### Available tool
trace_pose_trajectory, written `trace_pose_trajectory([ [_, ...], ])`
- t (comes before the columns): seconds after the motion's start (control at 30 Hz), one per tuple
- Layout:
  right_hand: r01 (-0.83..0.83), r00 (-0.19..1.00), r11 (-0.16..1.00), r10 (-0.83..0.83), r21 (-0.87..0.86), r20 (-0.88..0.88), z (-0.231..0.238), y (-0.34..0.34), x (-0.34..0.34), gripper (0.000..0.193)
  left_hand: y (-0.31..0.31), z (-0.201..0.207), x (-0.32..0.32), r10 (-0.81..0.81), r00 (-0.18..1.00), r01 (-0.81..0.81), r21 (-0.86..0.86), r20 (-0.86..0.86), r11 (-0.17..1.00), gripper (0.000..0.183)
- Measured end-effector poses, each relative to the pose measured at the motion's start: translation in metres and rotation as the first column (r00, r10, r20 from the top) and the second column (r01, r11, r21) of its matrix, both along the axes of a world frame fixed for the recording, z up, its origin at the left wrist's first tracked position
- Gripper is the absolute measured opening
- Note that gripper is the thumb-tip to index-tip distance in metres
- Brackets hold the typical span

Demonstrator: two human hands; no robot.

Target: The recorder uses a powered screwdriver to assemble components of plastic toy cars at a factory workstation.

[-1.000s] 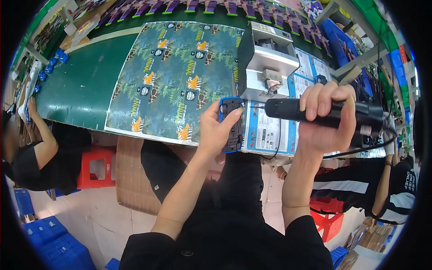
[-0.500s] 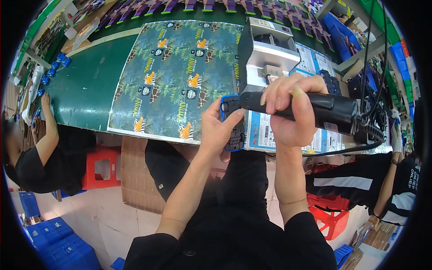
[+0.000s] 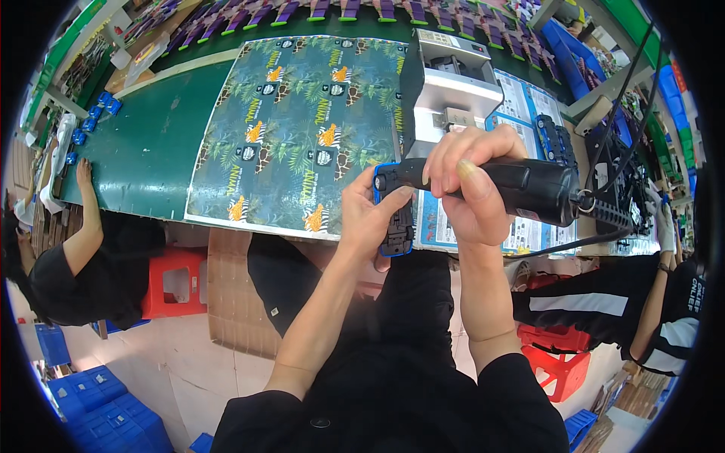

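Note:
My left hand (image 3: pixel 365 214) is closed around a toy car (image 3: pixel 398 232), with its black underside facing up and a blue edge showing. In my right hand (image 3: pixel 476 181) is a black electric screwdriver (image 3: pixel 538 190), lying nearly level and pointing left. Its front end meets the upper part of the toy car; the bit itself is hard to make out. Both hands are over the front edge of the bench. Just behind them stands a silver metal machine (image 3: pixel 455 94) with a tray-like opening.
A printed jungle sheet (image 3: pixel 294 136) covers the bench's middle. More dark toy car parts (image 3: pixel 555 140) lie on the right, beside the screwdriver's cord (image 3: pixel 604 215). Blue toy cars (image 3: pixel 92 113) line the far left. Co-workers sit on both sides, near red stools (image 3: pixel 175 283).
My right hand and the screwdriver have shifted slightly left, and the cord has swung with them. My left hand still holds the toy car. The left co-worker's hand has moved along the bench edge.

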State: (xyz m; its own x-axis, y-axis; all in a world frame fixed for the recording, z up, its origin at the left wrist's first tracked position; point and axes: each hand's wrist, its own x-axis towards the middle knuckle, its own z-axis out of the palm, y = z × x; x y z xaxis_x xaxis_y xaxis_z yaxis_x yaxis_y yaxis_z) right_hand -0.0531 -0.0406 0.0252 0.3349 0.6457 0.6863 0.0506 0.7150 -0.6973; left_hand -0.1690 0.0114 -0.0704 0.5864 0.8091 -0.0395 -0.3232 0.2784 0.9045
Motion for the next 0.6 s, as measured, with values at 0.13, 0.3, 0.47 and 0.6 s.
trace_pose_trajectory([
  [0.13, 0.004, 1.0, 1.0, -0.004, 0.021, 0.008, 0.002, -0.002, 0.0, 0.017, -0.002, 0.001, 0.002, 0.0, 1.0, 0.0, 0.015, -0.002, 1.0, 0.026],
  [0.3, 0.029, 0.991, 0.987, -0.007, 0.158, -0.135, 0.025, -0.006, 0.015, 0.017, 0.009, 0.002, 0.007, 0.134, 0.979, -0.084, -0.298, 0.153, 0.951, 0.023],
  [0.47, 0.244, 0.964, 0.966, -0.232, 0.085, -0.133, 0.047, -0.01, 0.06, 0.011, 0.027, -0.001, 0.003, 0.232, 0.924, -0.068, -0.465, 0.305, 0.883, 0.04],
  [0.6, 0.357, 0.932, 0.932, -0.352, 0.061, -0.086, 0.036, 0.011, 0.064, 0.011, 0.018, 0.0, 0.007, 0.11, 0.956, -0.026, -0.296, 0.273, 0.955, 0.056],
])
